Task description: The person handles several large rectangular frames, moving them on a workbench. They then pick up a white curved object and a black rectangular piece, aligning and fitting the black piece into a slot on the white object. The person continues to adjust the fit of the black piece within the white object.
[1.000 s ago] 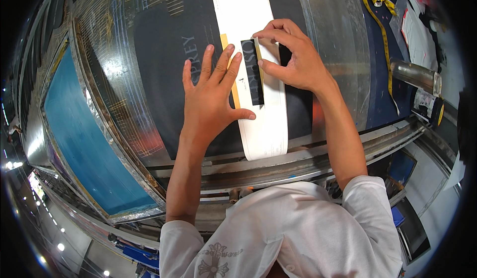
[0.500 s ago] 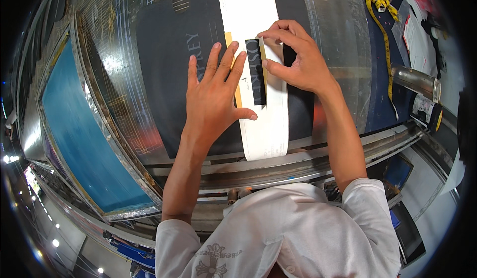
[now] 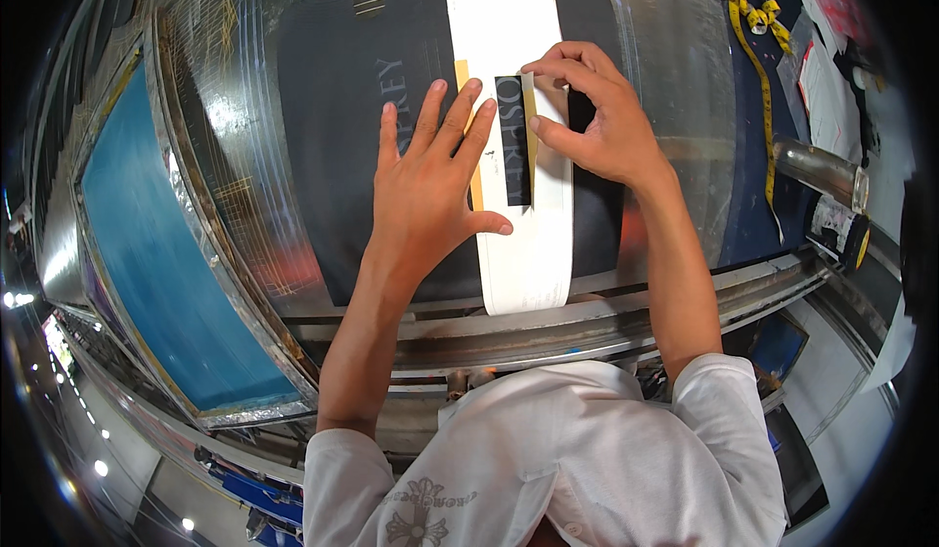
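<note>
Wearer's upper body, viewed from above. The shirt [image 3: 616,459] is white, shading to pale grey along its folds, with short, loose sleeves [image 3: 722,395]. A dark grey ornamental cross [image 3: 419,527] with flared arms is printed on the left, adjoined by curving lettering [image 3: 458,499]. A pale round button [image 3: 573,529] marks the front opening. Forearms [image 3: 683,263] and hands [image 3: 427,193] are bare.

Card [image 3: 528,268] lies on cloth [image 3: 328,156], cloth on table [image 3: 675,77]. Left hand [image 3: 425,180] over cloth and card's left edge; right hand [image 3: 597,121] at right side of card's slot. Frame [image 3: 171,253] left of cloth. Right of table's bare strip: sheet [image 3: 741,190], tape [image 3: 767,146] on it. Rail [image 3: 528,340] between cloth and shirt [image 3: 597,439].
</note>
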